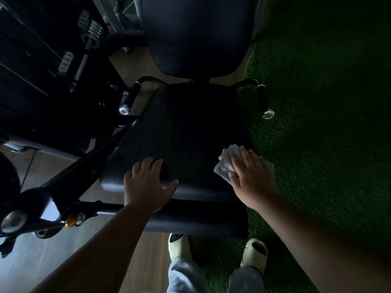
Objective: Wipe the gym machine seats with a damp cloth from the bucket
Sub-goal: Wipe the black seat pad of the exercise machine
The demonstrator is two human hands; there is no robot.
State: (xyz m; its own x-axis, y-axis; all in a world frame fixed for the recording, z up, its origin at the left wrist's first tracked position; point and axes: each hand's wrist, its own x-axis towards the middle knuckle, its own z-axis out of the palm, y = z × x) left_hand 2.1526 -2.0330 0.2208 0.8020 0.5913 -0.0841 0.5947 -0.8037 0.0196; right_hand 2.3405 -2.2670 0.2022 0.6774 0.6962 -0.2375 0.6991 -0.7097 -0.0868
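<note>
Head view: we lean over the black seat pad [175, 134] with both hands down

Our right hand [251, 174] presses the white cloth [224, 163] flat under straight fingers at the pad's right edge; our left hand [146, 182] rests spread and empty on the front edge, well apart from the cloth

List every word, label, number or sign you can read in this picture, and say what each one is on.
No text can be read in this view.
Small yellow triangular sticker on the black frame bar of the machine: a warning-type sign, its symbol too small and dark to make out.
Pale strips on the weight stack at upper left: perhaps labels, too blurred to read.
The seat, the cloth and the shoes show no print.
</note>
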